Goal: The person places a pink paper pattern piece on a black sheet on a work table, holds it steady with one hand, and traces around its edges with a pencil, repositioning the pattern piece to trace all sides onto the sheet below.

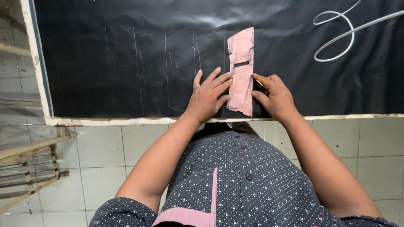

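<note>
While the pink paper pattern piece is lying flat on the black fabric, the left hand is pressing down on it with fingers spread, the fingertips resting on the pattern's left edge, apparently to keep the template from sliding. The hand is flat and released, grasping nothing. The right hand is sitting against the pattern's right edge, at about 3 o'clock from it, and is pinching a thin yellow marker, probably chalk or a pencil, with its tip near that edge, as though tracing along the outline.

The pattern is standing long-ways, running from 12 o'clock to 6 o'clock, with a narrow slot cut across it near its upper half. Its lower end is reaching almost to the near edge of the counter, whose pale rim is showing below the cloth. To the left of the pattern, toward 9 o'clock, faint chalk outlines of similar shapes are showing in a row on the fabric. At about 2 o'clock a white cord is lying in loops on the cloth. Below the counter a tiled floor is showing, and at 8 o'clock a wooden frame is standing. The person is wearing a dark dotted shirt.
</note>
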Motion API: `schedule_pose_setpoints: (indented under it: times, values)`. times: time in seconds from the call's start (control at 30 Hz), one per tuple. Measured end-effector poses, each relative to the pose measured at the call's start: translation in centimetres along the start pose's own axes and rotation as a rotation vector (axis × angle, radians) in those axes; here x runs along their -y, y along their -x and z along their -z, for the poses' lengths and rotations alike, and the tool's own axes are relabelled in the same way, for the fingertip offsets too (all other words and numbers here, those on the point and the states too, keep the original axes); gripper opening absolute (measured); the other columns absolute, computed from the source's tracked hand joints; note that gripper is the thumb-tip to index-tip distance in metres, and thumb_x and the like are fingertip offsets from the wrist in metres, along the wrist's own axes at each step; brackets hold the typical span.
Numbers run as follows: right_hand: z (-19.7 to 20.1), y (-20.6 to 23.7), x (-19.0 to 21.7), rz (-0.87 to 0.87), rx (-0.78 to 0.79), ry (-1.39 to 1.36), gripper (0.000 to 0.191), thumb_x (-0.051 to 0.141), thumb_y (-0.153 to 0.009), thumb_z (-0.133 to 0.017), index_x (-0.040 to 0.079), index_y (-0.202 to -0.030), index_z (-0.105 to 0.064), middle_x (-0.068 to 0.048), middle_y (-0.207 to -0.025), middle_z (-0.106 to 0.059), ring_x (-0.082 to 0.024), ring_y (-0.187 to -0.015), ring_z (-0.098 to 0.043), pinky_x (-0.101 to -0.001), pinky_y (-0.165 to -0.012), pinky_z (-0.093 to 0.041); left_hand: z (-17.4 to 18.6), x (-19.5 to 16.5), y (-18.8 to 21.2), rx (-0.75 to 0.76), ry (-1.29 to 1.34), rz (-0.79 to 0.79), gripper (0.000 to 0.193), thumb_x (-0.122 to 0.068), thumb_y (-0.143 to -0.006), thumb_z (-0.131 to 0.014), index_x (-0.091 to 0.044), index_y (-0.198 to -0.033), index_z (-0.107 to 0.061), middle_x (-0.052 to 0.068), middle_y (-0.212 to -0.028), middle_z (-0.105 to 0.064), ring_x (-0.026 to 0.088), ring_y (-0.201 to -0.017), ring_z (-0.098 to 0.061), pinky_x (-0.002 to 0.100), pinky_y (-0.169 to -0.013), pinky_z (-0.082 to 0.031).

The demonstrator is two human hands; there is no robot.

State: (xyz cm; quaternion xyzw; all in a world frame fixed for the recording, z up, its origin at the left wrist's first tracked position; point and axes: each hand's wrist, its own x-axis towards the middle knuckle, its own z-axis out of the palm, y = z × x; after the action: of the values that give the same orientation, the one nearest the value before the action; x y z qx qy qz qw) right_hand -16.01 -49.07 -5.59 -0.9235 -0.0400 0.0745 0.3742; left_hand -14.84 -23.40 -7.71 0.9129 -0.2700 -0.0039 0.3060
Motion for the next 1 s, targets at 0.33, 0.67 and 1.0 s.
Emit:
schedule_pose_setpoints:
  times: [0.33,0.67,1.0]
  values:
    - [0.1,-0.2,-0.1,0.017,0.050,0.060,0.051,0.016,-0.089,-0.078,0.017,-0.138,-0.067,-0.008,-0.095,-0.058,-0.021,-0.082,-0.060,-0.0339,-0.073,-0.050,0.1,0.2,0.1,-0.002,0.039,0.019,0.052,-0.029,-0.087,-0.077,-0.020,-0.136,-0.063,-0.006,-0.152,-0.053,0.023,-0.148,-0.040,0.063,-0.122,-0.014]
    - [1.1,-1.4,0.4,0.080,0.049,0.036,0.037,0.015,-0.091,-0.074,0.010,-0.127,-0.069,-0.009,-0.098,-0.060,-0.023,-0.085,-0.062,-0.0357,-0.076,-0.051,-0.4,-4.2,-1.9,0.282,-0.190,0.010,0.023,-0.013,-0.098,-0.055,-0.010,-0.116,-0.069,0.015,-0.137,-0.061,0.033,-0.131,-0.057,0.055,-0.107,-0.042]
    - [2.4,-5.0,7.0,0.329,0.262,0.040,0.018,0.017,-0.097,-0.067,0.003,-0.107,-0.072,-0.017,-0.096,-0.071,-0.034,-0.089,-0.068,-0.0418,-0.076,-0.054,-10.9,-9.4,-2.6,0.700,-0.701,-0.118,0.045,-0.017,-0.095,-0.052,0.008,-0.132,-0.062,0.031,-0.133,-0.060,0.044,-0.118,-0.058,0.058,-0.087,-0.044]
